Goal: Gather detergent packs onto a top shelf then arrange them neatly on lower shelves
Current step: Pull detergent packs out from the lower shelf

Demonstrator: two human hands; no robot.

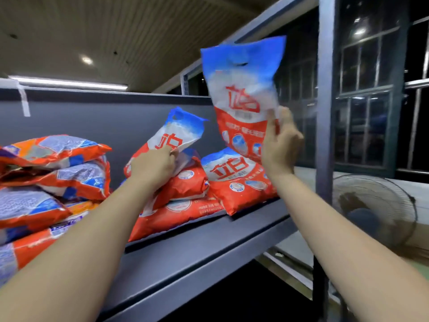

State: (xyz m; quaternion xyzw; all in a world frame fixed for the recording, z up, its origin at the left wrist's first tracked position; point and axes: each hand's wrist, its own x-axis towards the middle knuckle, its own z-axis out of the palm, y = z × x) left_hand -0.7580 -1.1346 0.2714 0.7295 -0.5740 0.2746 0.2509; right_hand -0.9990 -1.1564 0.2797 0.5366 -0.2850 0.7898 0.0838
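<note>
My right hand [279, 145] holds a red, white and blue detergent pack [243, 89] upright in the air above the shelf [190, 247], fingers round its lower right edge. My left hand [154, 167] grips a second, tilted pack of the same kind [178, 130] that leans on the pile. More such packs lie beneath: one flat at the right [234, 180] and others stacked under my left hand [185, 212]. A stack of orange and blue patterned packs [53, 173] fills the shelf's left side.
A grey back panel [104, 122] closes off the rear of the shelf. A metal upright post [325, 101] stands just right of the raised pack. A standing fan [373, 210] sits low at the right, beyond the rack. Windows lie behind it.
</note>
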